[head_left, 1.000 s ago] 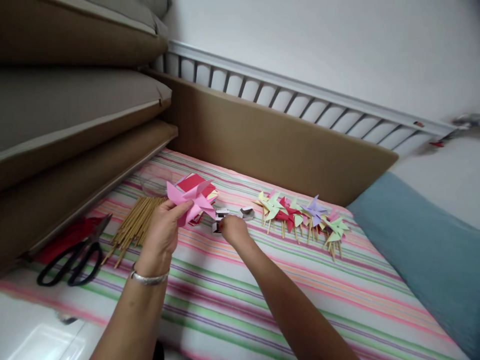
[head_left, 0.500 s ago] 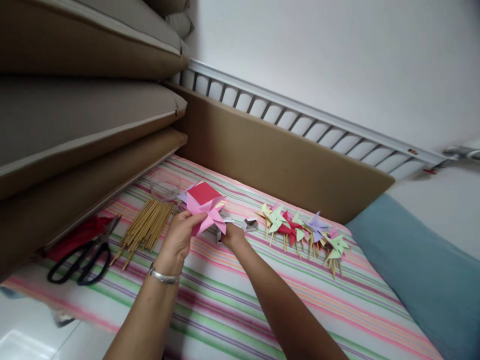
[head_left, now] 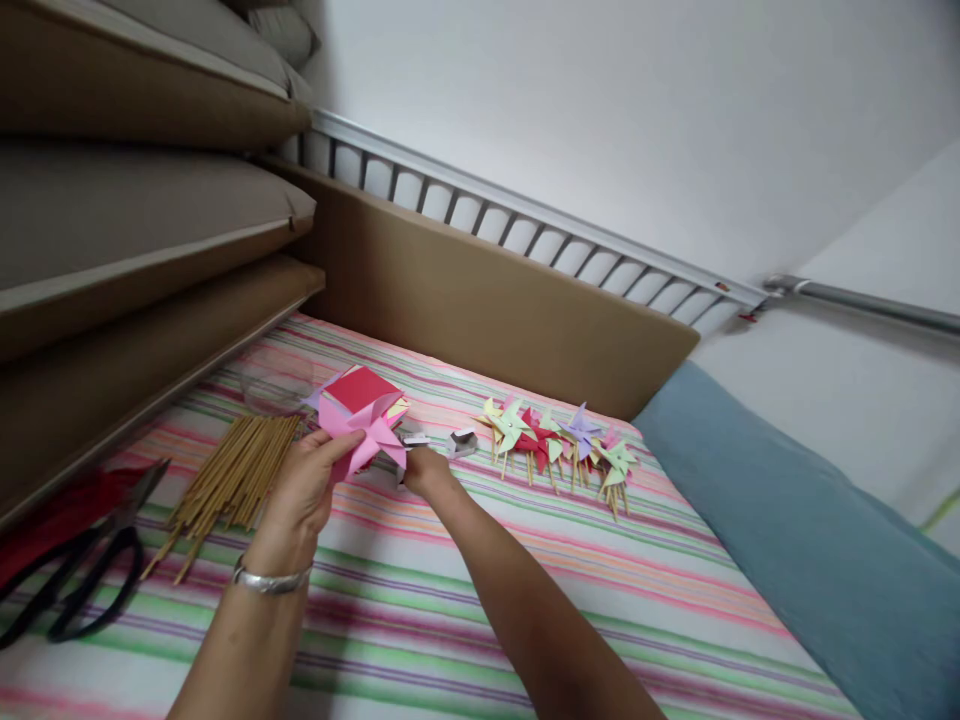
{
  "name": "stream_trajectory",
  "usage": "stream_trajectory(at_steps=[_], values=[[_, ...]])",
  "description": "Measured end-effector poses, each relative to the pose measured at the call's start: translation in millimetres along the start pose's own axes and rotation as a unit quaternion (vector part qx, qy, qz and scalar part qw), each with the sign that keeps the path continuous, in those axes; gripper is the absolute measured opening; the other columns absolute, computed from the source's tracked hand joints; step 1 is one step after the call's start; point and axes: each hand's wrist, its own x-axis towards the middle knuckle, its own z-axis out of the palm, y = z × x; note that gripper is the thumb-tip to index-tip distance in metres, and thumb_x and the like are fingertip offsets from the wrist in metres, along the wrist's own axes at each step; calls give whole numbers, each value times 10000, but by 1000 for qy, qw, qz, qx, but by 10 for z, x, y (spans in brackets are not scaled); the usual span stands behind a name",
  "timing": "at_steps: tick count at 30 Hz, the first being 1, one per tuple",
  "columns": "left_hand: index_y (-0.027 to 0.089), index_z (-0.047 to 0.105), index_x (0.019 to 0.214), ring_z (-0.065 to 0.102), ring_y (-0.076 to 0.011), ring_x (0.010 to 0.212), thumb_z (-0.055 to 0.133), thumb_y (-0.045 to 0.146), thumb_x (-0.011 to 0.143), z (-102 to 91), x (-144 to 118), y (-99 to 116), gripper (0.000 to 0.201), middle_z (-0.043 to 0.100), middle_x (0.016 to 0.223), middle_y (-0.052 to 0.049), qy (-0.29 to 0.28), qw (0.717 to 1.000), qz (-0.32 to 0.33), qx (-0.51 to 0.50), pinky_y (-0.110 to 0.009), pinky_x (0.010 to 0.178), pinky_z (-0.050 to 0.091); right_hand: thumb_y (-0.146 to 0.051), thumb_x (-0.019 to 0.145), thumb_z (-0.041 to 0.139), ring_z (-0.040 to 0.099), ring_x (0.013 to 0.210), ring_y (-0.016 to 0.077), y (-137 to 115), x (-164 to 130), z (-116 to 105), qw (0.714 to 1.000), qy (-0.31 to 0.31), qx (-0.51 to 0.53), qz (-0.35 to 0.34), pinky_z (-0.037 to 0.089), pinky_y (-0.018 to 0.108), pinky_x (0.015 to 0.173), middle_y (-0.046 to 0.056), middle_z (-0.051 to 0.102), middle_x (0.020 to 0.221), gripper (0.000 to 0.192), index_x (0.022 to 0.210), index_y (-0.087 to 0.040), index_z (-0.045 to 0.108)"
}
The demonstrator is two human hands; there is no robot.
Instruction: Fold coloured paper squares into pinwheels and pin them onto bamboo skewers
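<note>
My left hand point(head_left: 300, 490) grips a folded pink paper pinwheel point(head_left: 360, 435) above the striped sheet point(head_left: 450, 590). My right hand point(head_left: 426, 470) is closed just right of the pinwheel, beside small silver-white bits point(head_left: 463, 442) lying on the sheet; whether it pinches one is hidden. Behind the pinwheel lies a stack of coloured paper squares with a red one point(head_left: 360, 387) on top. A bundle of thin wooden sticks point(head_left: 232, 480) lies left of my left hand.
A row of finished pinwheels on sticks point(head_left: 559, 440) lies to the right. Black scissors point(head_left: 75, 585) sit at the far left next to red paper point(head_left: 45, 515). Brown cushions point(head_left: 135, 200) and a brown headboard point(head_left: 487, 300) border the bed. A blue cloth point(head_left: 787, 540) covers the right side.
The view swung sideways and back. My hands stayed together at the pink pinwheel, my right hand moving in close under its right edge.
</note>
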Motion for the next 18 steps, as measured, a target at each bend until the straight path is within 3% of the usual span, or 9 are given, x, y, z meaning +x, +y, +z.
stream_trajectory(at_steps=[3,6,9,14,18], values=[[97,684,675,602,-118,559,811,188,436,3,-3,-4,286,692,610,-29,-1,1000,6,2,-214,574,462,-323,866,540,587,948,191,-2,-2,-53,999,-21,40,24,504,367,784,58,575,1103,285,1107,-172,544],[99,671,628,589,-111,537,812,190,429,16,-13,0,260,676,576,-20,9,1000,13,3,-210,557,456,-314,837,571,603,837,163,84,-49,-142,995,-20,87,39,487,310,719,47,628,950,195,946,-156,608],[108,658,595,578,-105,527,813,187,416,37,-15,-8,249,669,573,-13,21,1000,17,3,-211,556,453,-258,779,591,595,718,149,322,-245,-208,988,-11,146,50,427,240,620,33,654,745,121,727,-157,633],[105,684,681,613,-138,624,804,182,435,82,4,-92,285,694,676,-34,-9,999,11,28,-248,640,479,-219,730,557,548,537,116,845,-805,-103,961,-40,250,109,383,204,493,6,625,573,137,630,-156,625],[110,681,657,607,-126,618,794,170,451,135,0,-196,243,684,643,-20,-20,999,3,47,-237,654,482,-187,670,588,533,484,112,1057,-1017,39,939,-52,301,160,398,207,475,17,620,516,138,537,-155,605]])
